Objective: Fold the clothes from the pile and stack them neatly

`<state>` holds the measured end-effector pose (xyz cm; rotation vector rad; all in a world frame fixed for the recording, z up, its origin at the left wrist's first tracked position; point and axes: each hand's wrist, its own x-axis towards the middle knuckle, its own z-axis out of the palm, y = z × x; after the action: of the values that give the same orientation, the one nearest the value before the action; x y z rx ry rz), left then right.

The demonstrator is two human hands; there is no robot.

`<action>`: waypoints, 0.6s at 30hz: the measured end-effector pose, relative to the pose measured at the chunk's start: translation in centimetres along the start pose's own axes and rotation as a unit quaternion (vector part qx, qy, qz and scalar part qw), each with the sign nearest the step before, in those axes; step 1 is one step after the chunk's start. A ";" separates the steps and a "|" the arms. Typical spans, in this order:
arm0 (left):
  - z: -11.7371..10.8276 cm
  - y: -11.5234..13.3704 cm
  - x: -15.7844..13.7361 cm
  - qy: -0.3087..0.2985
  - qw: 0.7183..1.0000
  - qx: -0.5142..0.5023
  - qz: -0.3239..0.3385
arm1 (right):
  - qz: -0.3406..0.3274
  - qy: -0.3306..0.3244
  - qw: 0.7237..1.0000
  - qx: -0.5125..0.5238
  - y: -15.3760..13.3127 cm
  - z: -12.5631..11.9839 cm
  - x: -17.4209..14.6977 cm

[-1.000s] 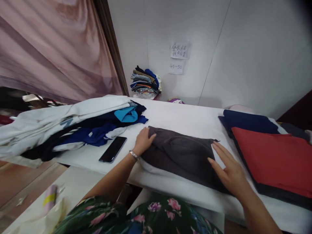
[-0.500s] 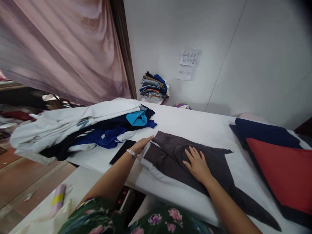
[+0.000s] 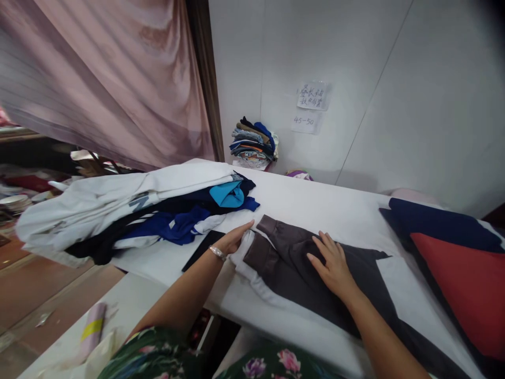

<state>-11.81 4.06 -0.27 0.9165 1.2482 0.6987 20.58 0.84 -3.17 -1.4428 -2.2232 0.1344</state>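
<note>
A dark grey garment (image 3: 292,273) with two banded cuffs (image 3: 260,253) at its left end lies spread over a white garment (image 3: 252,279) on the table. My right hand (image 3: 333,266) rests on the grey cloth, fingers stretched out and slightly apart. At the cuff end, my left hand (image 3: 235,241) is beside the white cloth's edge, its upper finger stretched toward the cuffs; its lower fingers are partly hidden. A silver bracelet (image 3: 218,252) circles that wrist. Close to its left lies a flat black object (image 3: 201,250), perhaps a phone.
On the left, a heap of white, black and blue clothes (image 3: 158,184) overhangs the white table (image 3: 315,202). Folded navy clothing (image 3: 442,223) and a red garment (image 3: 465,295) lie at right. A clothes stack (image 3: 252,145) stands by the wall. A lilac roll (image 3: 92,329) lies lower left.
The grey garment has shifted slightly right, baring more white cloth at its cuff end. My right hand has moved a little right with it. The whole view has drifted slightly.
</note>
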 end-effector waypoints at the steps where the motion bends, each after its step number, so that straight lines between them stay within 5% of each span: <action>1: 0.0 0.1 0.0 -0.028 0.998 -0.046 -0.019 | -0.005 -0.010 1.000 -0.008 -0.3 0.2 0.2; 6: 0.0 0.1 0.6 -0.064 0.991 -0.108 -0.051 | -0.034 -0.100 0.992 -0.070 -1.3 2.2 0.0; 18: 2.1 1.9 -0.3 -0.028 0.999 -0.019 -0.039 | -0.032 -0.111 0.989 -0.090 -1.6 2.1 0.0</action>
<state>-9.77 4.37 1.68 0.8464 1.2101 0.6289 18.36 0.50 -4.46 -1.5104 -2.5152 0.0777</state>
